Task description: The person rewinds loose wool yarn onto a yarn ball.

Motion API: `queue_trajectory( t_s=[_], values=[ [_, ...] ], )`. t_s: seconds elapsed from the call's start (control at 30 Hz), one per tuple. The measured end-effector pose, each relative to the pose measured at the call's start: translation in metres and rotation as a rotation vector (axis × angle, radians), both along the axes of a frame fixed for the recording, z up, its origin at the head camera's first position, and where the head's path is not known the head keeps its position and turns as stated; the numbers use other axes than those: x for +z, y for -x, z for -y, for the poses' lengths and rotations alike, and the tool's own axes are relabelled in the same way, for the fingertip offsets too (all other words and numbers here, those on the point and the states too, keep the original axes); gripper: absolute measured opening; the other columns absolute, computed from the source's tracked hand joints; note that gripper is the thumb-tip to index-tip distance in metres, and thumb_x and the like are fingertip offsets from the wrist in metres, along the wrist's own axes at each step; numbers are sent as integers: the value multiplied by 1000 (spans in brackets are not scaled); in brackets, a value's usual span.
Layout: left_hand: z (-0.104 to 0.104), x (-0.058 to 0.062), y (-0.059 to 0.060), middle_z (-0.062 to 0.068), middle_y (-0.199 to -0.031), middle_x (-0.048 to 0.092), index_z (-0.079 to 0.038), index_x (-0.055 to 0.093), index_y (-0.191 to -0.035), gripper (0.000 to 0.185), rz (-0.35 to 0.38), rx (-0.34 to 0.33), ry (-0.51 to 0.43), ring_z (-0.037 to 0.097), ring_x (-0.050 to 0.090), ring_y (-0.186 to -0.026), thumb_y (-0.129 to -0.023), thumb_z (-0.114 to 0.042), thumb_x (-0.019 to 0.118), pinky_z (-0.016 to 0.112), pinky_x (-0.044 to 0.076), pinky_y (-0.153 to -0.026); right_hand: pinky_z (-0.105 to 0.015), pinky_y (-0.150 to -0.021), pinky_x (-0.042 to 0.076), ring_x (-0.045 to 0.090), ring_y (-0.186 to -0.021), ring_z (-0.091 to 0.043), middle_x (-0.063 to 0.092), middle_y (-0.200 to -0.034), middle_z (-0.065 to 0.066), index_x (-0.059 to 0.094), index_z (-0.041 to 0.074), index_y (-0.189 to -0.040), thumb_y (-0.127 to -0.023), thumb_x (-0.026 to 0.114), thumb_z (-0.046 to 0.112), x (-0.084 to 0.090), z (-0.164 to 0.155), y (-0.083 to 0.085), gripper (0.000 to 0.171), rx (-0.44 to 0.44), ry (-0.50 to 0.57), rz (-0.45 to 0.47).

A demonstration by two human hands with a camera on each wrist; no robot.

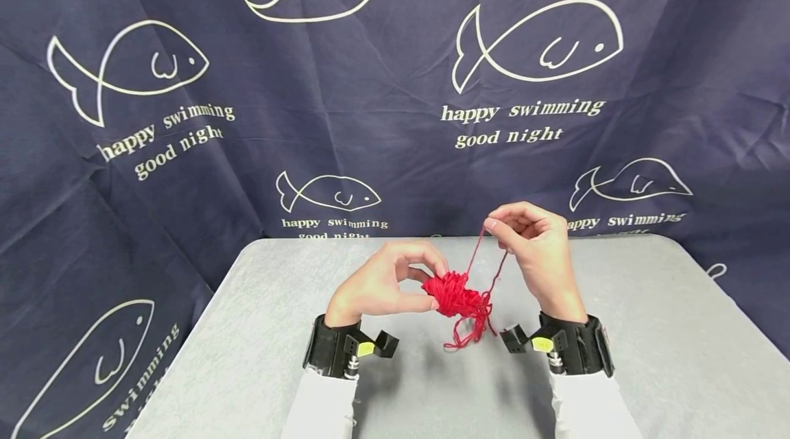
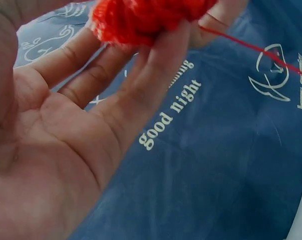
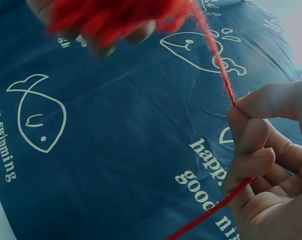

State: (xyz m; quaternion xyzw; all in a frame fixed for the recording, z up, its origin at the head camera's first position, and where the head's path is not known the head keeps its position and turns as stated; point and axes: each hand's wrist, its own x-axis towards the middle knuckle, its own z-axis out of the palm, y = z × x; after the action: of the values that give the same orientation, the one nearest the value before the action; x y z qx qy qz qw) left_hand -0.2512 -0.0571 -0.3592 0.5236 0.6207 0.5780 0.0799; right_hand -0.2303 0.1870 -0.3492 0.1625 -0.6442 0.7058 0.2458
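Note:
A small bundle of red yarn hangs above the grey table, loose loops dangling under it. My left hand pinches the bundle between thumb and fingertips. A single red strand runs up from the bundle to my right hand, which pinches it at the thumb and forefinger; the strand passes on through the curled fingers. The right hand sits slightly higher and to the right of the bundle.
A dark blue cloth printed with white fish and words hangs behind the table and drapes down both sides. Black wrist mounts sit on both forearms over white sleeves.

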Motion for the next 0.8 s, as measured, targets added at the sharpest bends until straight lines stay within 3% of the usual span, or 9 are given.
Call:
queue_trajectory(
  t_s=[0.27, 0.43, 0.63, 0.8],
  values=[
    [-1, 3, -4, 21, -100, 61, 9, 64, -103, 29, 80, -104, -115, 24, 62, -94, -77, 17, 73, 55, 59, -82, -24, -53, 46, 53, -60, -15, 69, -76, -5, 73, -5, -94, -86, 79, 1, -12, 6, 10, 12, 46, -112, 57],
    [-4, 4, -4, 12, -105, 63, 8, 62, -103, 29, 119, -118, -251, 23, 64, -97, -77, 17, 72, 45, 60, -84, -25, -56, 49, 55, -62, -17, 69, -78, -6, 74, -3, -95, -88, 77, 3, -18, 13, 14, 10, 80, -201, 76],
    [-9, 3, -2, 3, -108, 69, -9, 69, -106, 32, 157, -19, -507, 17, 67, -97, -79, 5, 79, 29, 59, -81, -24, -55, 50, 60, -63, -14, 71, -77, -2, 72, -7, -95, -87, 71, -7, -25, 21, 17, 8, 140, -259, 95],
    [-14, 5, -3, 4, -103, 72, -10, 73, -106, 34, 232, 132, -660, 15, 69, -91, -77, 10, 73, 27, 59, -77, -24, -48, 41, 51, -56, -13, 67, -71, -2, 73, -2, -92, -85, 74, -5, -28, 28, 18, 8, 194, -330, 75]
  ],
)
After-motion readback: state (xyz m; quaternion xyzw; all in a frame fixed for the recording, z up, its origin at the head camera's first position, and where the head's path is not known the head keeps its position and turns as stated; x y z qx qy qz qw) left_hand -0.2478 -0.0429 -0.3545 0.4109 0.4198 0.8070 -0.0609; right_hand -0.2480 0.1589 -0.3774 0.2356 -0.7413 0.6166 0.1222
